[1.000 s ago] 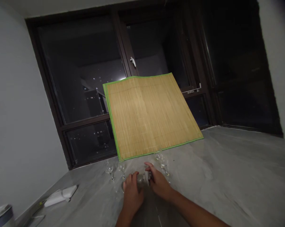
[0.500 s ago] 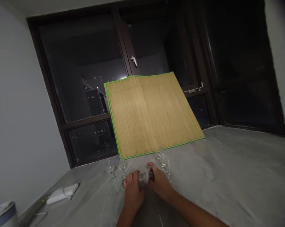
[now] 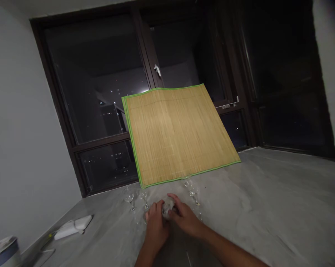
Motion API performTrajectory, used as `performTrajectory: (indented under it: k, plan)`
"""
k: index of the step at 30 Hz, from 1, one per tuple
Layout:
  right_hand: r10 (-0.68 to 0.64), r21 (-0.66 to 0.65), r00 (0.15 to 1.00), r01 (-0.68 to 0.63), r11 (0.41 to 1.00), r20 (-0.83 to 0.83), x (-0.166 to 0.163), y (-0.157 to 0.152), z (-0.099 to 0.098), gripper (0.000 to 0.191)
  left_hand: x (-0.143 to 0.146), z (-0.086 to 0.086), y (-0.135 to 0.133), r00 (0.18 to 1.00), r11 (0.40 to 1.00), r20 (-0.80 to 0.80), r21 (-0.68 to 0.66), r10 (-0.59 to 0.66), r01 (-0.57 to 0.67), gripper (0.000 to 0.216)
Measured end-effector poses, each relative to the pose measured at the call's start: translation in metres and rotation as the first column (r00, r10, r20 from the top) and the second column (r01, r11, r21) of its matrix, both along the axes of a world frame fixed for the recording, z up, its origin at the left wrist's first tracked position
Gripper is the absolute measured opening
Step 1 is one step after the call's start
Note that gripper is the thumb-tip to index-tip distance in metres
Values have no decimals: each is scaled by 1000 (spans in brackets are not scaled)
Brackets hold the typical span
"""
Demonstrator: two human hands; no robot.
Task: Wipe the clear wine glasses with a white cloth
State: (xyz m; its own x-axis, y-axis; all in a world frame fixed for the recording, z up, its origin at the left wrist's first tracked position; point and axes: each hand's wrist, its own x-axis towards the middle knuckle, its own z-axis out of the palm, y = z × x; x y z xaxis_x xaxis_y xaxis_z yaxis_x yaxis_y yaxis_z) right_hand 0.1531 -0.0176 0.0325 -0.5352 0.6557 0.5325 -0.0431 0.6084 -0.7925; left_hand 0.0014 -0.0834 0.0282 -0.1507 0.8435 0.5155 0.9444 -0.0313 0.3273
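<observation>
Near the front of the grey marbled surface, my left hand is closed around a clear glass, seen only in part between my hands. My right hand curls around its right side, thumb below and fingers above. Something pale shows between the hands, too blurred to tell from the glass itself. Beyond my left hand stand two stemmed glasses, a left one and one closer to the hand. Further stemmed glasses stand past my right hand, overlapping one another.
A bamboo mat with green edging leans against the dark window behind the glasses. To the left lie a white object with a cord around it and a white-and-blue container. A wall bounds the left side.
My right hand has shifted slightly left and turned over the glass, its thumb now nearer the left hand. My left hand stays almost in place. The standing glasses have not moved.
</observation>
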Motion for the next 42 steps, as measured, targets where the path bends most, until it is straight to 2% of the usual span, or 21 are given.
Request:
performTrajectory:
  k: [4, 9, 14, 21, 28, 32, 37, 42]
  plan:
    - [51, 11, 999, -51, 999, -5, 2, 6, -5, 61, -3, -4, 1, 996, 996, 14, 11, -84, 84, 63]
    - [67, -39, 995, -70, 997, -75, 2, 6, -1, 54, -5, -6, 5, 990, 993, 91, 57, -108, 103, 64]
    - [23, -64, 990, -32, 997, -137, 2, 3, 7, 48, -10, -3, 7, 975, 986, 159, 97, -153, 139, 64]
    - [-110, 107, 985, 125, 986, -130, 4, 6, 4, 71, -15, -5, 9, 984, 989, 131, 100, -125, 112, 65]
    - [-137, 255, 988, 149, 955, -65, 5, 10, -2, 72, -12, -4, 8, 986, 992, 124, 80, -109, 99, 64]
    - [-174, 268, 984, 175, 948, -28, 5, 11, -2, 70, -9, -5, 7, 991, 994, 93, 51, -98, 93, 64]
    - [-150, 233, 988, 157, 960, -49, 6, 7, 0, 66, -9, -7, 8, 995, 998, 88, 40, -57, 53, 63]
    - [-208, 193, 977, 212, 958, -44, 7, 4, 4, 50, -5, -7, 7, 993, 997, 86, 27, -75, 73, 66]
